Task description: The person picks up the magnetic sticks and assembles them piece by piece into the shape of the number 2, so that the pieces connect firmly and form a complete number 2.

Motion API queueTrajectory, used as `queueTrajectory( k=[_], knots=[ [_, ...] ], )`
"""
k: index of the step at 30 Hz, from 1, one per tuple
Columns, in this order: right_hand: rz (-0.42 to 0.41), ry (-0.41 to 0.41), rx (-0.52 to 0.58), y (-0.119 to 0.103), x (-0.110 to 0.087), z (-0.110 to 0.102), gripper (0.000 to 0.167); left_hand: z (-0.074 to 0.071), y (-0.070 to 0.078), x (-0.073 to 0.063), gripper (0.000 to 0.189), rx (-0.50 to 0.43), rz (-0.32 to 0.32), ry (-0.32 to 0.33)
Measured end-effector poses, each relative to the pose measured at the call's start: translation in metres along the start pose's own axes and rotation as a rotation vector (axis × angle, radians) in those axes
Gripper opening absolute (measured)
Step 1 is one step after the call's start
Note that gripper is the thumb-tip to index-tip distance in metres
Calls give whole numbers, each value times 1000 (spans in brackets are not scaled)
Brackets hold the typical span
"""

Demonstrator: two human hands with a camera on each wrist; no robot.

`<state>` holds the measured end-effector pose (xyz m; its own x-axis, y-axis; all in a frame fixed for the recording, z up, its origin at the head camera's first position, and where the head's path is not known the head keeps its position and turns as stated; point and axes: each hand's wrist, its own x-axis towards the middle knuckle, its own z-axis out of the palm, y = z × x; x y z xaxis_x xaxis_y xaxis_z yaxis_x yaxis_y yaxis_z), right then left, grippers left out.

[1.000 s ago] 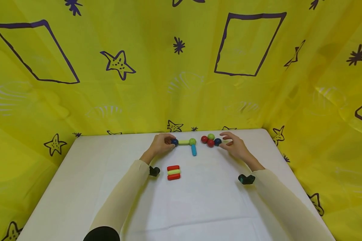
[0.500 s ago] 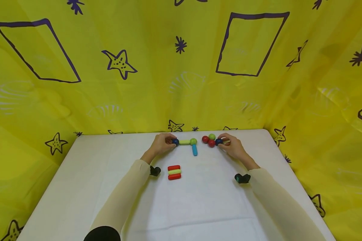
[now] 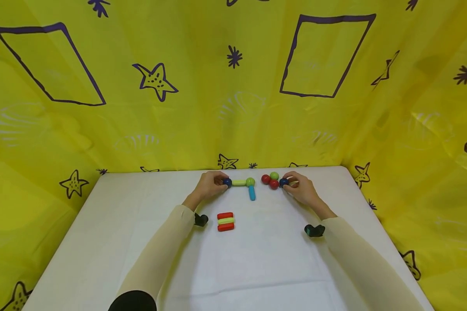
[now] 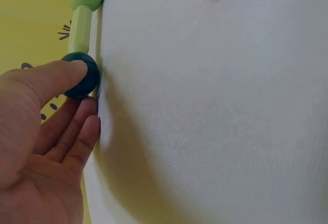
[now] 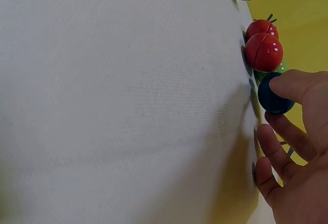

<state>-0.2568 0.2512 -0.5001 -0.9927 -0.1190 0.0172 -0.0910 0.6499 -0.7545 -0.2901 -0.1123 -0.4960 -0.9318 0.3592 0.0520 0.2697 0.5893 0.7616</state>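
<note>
At the far side of the table, my left hand (image 3: 211, 185) pinches a dark blue ball (image 4: 82, 75) between thumb and fingers. A yellow-green rod (image 3: 239, 183) runs from that ball to a green ball (image 3: 250, 182), and a light blue rod (image 3: 252, 193) extends from the green ball toward me. To the right, my right hand (image 3: 301, 189) pinches another dark blue ball (image 5: 274, 95), its thumb on the near face. Beside this ball sit a red ball (image 3: 274, 184), a second red ball (image 3: 265, 179) and a loose green ball (image 3: 274, 176).
Nearer to me on the white table (image 3: 272, 259) lie two red rods with a yellow-green rod (image 3: 225, 220) between them, side by side. A yellow patterned curtain (image 3: 194, 125) hangs behind the table's far edge and along its right side.
My right hand has moved slightly, its fingers coming together on the dark blue ball beside the red ones. The left hand keeps its hold; the whole head view has shifted a little.
</note>
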Motion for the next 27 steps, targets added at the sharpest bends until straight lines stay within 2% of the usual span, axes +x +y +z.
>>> queueTrajectory(
  k=[5, 13, 20, 27],
  knots=[
    [-15, -9, 8, -3, -4, -5, 32, 1, 0, 1, 31, -2, -7, -5],
    [-103, -67, 70, -24, -20, -7, 32, 0, 2, 1, 31, -5, -10, -10],
    [-163, -133, 105, -37, -30, 6, 31, -1, 2, 1, 32, -8, -7, -16],
    [-173, -184, 131, -44, -33, 26, 29, 0, 2, 1, 31, -4, -12, -12]
  ],
)
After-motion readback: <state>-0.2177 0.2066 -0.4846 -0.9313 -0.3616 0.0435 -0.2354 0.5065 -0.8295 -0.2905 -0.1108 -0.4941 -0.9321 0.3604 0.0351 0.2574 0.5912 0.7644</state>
